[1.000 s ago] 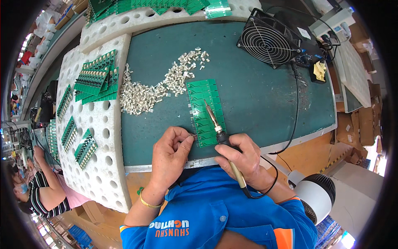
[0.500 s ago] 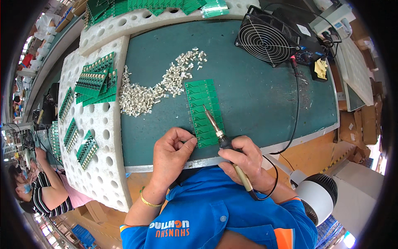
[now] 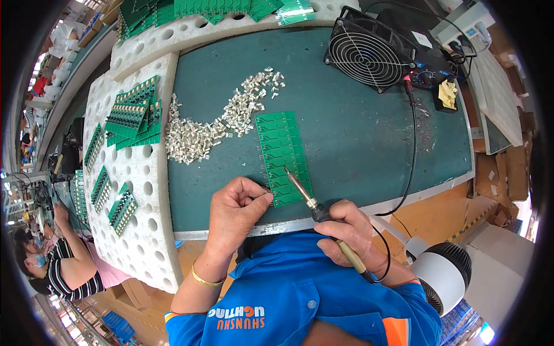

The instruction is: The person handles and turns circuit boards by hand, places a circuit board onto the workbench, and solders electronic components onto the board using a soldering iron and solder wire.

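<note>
A green circuit board (image 3: pixel 283 150) lies on the table in front of me, with a row of pins along its left edge. At the board's lower left corner is my left hand (image 3: pixel 236 210), thumb and fingers closed in a pinch; what sits between the fingertips is hidden. My right hand (image 3: pixel 349 233) grips a soldering iron (image 3: pixel 301 189) by its handle, and the tip points up and left over the board's middle. Whether the tip touches the board I cannot tell. Beyond the board, small white pin connectors (image 3: pixel 196 135) lie in a long loose pile.
Left of the table surface, a white foam slab (image 3: pixel 147 216) carries stacked boards (image 3: pixel 128 118) with parts on them. More green boards (image 3: pixel 213 7) rest on foam at the back. A black fan (image 3: pixel 369 55) stands back right, beside a sponge holder (image 3: pixel 446 95). The iron's cable (image 3: pixel 413 155) crosses the right side.
My right hand has drawn the soldering iron back toward me and slightly right, so its tip sits lower over the board. My left hand has barely moved.
</note>
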Available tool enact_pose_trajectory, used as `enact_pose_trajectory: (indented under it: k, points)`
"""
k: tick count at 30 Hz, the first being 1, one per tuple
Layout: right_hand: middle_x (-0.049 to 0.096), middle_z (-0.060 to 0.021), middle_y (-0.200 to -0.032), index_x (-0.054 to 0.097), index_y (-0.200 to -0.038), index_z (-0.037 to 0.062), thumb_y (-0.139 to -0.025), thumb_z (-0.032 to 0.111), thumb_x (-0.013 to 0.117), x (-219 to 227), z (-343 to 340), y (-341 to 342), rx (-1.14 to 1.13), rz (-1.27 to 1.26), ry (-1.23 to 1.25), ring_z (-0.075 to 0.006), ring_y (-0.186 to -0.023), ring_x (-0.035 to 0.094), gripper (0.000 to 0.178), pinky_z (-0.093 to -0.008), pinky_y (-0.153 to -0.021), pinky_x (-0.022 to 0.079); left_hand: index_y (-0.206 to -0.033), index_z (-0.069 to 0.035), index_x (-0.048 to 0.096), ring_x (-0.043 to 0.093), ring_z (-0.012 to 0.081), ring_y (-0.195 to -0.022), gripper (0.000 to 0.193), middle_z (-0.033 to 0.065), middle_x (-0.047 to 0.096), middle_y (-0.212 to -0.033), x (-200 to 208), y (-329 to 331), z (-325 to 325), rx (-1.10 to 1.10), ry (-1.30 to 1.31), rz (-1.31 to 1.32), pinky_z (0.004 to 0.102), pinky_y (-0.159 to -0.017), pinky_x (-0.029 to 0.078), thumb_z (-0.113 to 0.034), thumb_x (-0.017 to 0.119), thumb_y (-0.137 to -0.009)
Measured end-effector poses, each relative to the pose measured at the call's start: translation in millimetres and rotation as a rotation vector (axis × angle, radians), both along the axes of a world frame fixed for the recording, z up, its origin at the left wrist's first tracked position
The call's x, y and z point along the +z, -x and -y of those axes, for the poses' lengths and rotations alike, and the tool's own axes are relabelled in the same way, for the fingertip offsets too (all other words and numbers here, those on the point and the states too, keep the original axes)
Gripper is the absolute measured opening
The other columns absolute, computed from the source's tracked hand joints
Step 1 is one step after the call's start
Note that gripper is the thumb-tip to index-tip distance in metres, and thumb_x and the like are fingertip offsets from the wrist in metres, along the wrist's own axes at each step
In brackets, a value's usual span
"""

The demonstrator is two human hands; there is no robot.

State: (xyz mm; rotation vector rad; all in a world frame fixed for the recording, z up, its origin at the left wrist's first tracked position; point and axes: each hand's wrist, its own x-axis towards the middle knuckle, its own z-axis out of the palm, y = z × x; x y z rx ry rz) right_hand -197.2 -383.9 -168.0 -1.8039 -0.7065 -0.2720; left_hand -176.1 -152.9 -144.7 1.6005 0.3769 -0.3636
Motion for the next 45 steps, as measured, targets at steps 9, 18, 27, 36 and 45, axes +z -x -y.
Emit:
enact_pose_trajectory:
  k: [9,18,27,36,45]
  points:
    - [0.055,-0.0122,-0.090,0.065,-0.109,0.0096,-0.072,0.014,0.082,9,-16,-18,-0.013,-0.036,0.098,-0.0276,-0.073,0.058,0.040,-0.0369,-0.060,0.049,-0.082,-0.005,0.062,0.045,-0.0020,-0.060,0.012,-0.0059,0.059,-0.071,1,-1,3,0.004,-0.023,-0.007,0.0158,-0.052,0.035,0.001,0.072,-0.084]
    - [0.053,-0.0135,-0.094,0.064,-0.110,0.0096,-0.071,0.013,0.082,9,-20,-23,0.016,-0.077,0.158,-0.0276,-0.074,0.060,0.043,-0.0367,-0.060,0.051,-0.081,-0.005,0.061,0.045,-0.0022,-0.061,0.013,-0.0059,0.059,-0.072,3,-2,4,-0.016,-0.042,-0.016,0.0159,-0.053,0.034,0.002,0.072,-0.084]
    - [0.055,-0.0132,-0.091,0.066,-0.107,0.0090,-0.073,0.012,0.081,7,-16,-21,0.012,-0.066,0.079,-0.0264,-0.070,0.058,0.037,-0.0354,-0.059,0.049,-0.081,-0.004,0.060,0.046,-0.0014,-0.061,0.014,-0.0051,0.060,-0.072,2,-3,5,-0.004,-0.027,-0.017,0.0164,-0.054,0.036,0.003,0.072,-0.084]
    - [0.056,-0.0074,-0.073,0.070,-0.101,0.0049,-0.080,0.020,0.071,-2,8,-7,0.086,-0.012,-0.104,-0.0218,-0.058,0.052,0.026,-0.0333,-0.053,0.041,-0.080,-0.003,0.061,0.047,-0.0009,-0.062,0.012,-0.0044,0.060,-0.072,2,-3,4,-0.008,-0.030,-0.028,0.0164,-0.055,0.037,0.002,0.072,-0.083]
    - [0.057,-0.0098,-0.073,0.067,-0.101,0.0002,-0.089,0.018,0.063,-4,7,-5,0.102,0.011,-0.082,-0.0227,-0.056,0.050,0.022,-0.0355,-0.054,0.042,-0.081,-0.003,0.062,0.047,-0.0012,-0.062,0.010,-0.0048,0.060,-0.070,3,-4,5,-0.009,-0.053,-0.027,0.0161,-0.055,0.036,0.001,0.072,-0.084]
